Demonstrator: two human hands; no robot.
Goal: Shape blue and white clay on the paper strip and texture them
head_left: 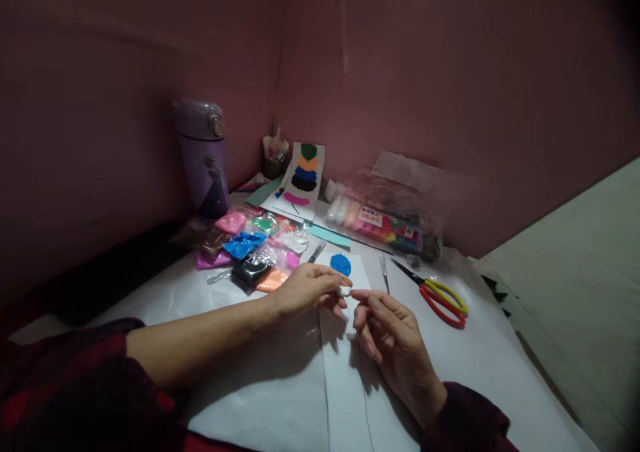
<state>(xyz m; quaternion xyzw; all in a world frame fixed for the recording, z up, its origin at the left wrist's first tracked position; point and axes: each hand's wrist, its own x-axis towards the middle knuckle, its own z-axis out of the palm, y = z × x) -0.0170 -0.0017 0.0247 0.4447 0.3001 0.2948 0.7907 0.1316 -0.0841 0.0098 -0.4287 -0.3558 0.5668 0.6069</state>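
Pinched between the thumb and fingers of my left hand (305,290) is a small lump of white modelling clay (344,292). My right hand (393,329) reaches in from the right, its index fingertip touching the lump. The right thumb lies back along that finger and the other fingers are loosely curled and apart. Under both hands runs a long strip of white paper (343,379). Just beyond my left hand, a rough round patch of blue clay (341,265) is stuck on the strip.
Bagged clays (245,245) lie left, by a purple bottle (203,162). Behind stand a card with coloured patches (305,182) and a cup of sticks (275,155). Right are a clay package (383,225), a slim clear tool (384,272) and scissors (440,299). A grey pen-like tool (317,251) lies near the blue patch.
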